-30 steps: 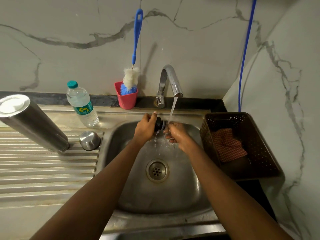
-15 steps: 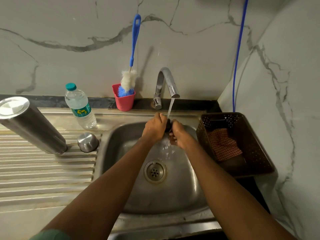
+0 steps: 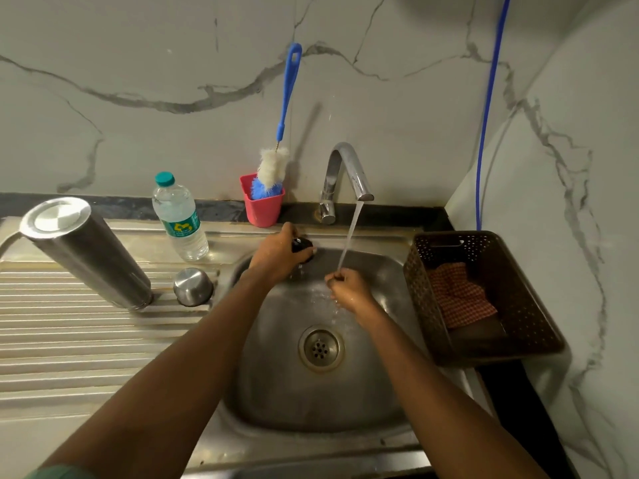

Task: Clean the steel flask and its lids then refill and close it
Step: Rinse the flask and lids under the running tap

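The tall steel flask [image 3: 88, 252] stands upside down on the ribbed draining board, base up. Beside it a small steel cup lid [image 3: 193, 286] rests mouth down. My left hand [image 3: 276, 255] grips a small black inner lid [image 3: 302, 246] over the back left of the sink, away from the water. My right hand [image 3: 349, 290] is under the running stream from the tap [image 3: 345, 174], fingers curled with nothing visible in them.
A plastic water bottle [image 3: 179, 221] stands behind the cup lid. A red cup [image 3: 263, 207] holds a blue-handled bottle brush [image 3: 281, 133]. A brown perforated basket [image 3: 484, 350] with a checked cloth [image 3: 460, 295] sits right of the sink basin [image 3: 276, 392].
Both hands held the black lid together under the stream before. Now the left hand has carried it left, out of the water, and the right hand stays alone under the stream.
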